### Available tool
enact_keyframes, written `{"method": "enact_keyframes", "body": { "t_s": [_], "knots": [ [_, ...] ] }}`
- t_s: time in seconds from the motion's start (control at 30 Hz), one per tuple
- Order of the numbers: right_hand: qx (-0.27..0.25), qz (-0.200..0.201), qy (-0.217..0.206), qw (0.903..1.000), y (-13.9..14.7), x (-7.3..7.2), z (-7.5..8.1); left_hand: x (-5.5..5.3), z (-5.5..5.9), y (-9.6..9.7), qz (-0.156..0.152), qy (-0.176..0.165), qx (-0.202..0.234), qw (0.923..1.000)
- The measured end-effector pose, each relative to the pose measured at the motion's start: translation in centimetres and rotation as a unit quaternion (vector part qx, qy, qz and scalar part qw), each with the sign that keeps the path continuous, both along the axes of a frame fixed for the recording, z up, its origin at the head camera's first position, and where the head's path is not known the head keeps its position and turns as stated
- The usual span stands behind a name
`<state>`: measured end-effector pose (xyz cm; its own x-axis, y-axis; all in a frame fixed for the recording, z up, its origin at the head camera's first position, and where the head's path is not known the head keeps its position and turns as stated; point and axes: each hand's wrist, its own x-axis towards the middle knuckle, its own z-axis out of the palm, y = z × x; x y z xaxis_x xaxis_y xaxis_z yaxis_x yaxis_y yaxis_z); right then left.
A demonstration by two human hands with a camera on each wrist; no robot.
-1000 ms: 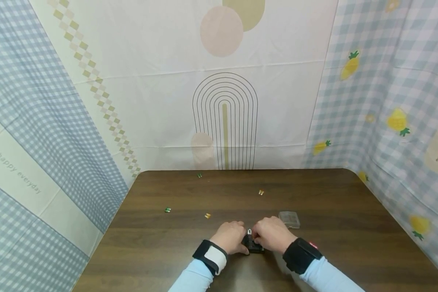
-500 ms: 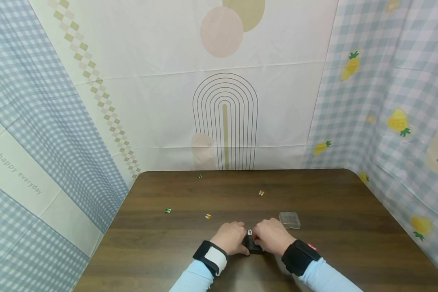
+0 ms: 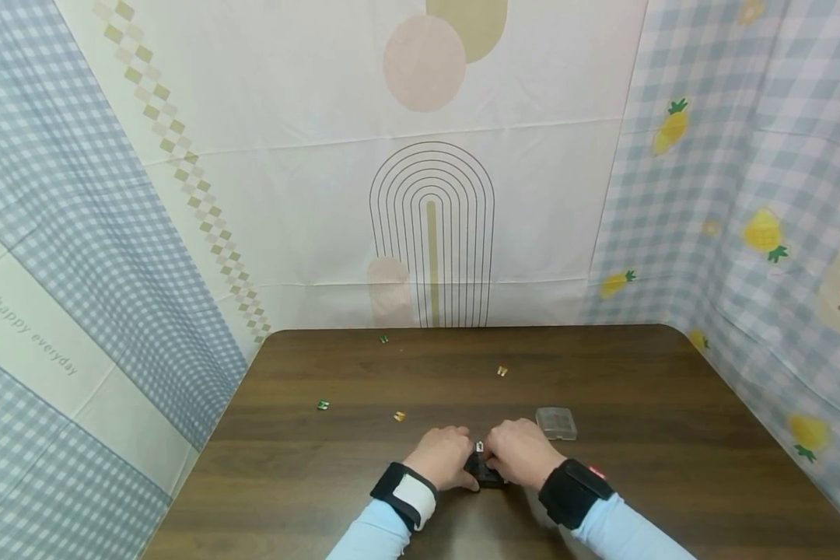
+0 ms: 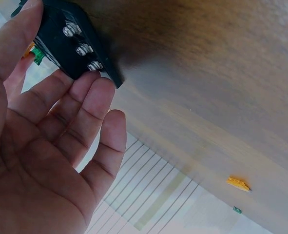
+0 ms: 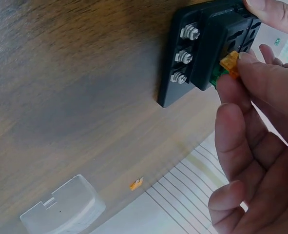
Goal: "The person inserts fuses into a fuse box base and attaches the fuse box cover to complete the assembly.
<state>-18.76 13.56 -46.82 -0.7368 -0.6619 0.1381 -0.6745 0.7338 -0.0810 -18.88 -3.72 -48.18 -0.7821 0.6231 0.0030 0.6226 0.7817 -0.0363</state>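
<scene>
A black fuse block (image 5: 207, 48) with a row of metal screw terminals lies on the table between the two hands. My left hand (image 3: 442, 457) holds it from the left, thumb on one side and fingers at the other edge in the left wrist view. At its face, my right hand (image 3: 521, 453) pinches an orange blade fuse (image 5: 230, 63) between thumb and index finger. A green blade fuse (image 5: 219, 78) sits in the block right beside it, partly hidden behind the orange one and the fingertips.
A clear plastic cover (image 3: 556, 423) lies beyond the right hand. Loose fuses are spread on the table: a green one (image 3: 323, 405) at left, an orange one (image 3: 400, 417) nearer the middle, another orange one (image 3: 502, 371) farther back, and a green one (image 3: 383, 339) at the far edge.
</scene>
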Motion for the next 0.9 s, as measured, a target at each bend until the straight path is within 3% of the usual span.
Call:
{"method": "enact_keyframes", "body": {
  "t_s": [0.4,0.9],
  "knots": [
    [0.004,-0.025,-0.048,0.9985,-0.40,0.00,0.16,0.01,0.06,0.04,0.008,-0.013,-0.003,0.9999],
    [-0.003,-0.001,-0.034,0.9994,-0.33,-0.20,0.01,-0.11,-0.04,0.12,0.008,-0.016,0.000,0.9998]
  ]
}}
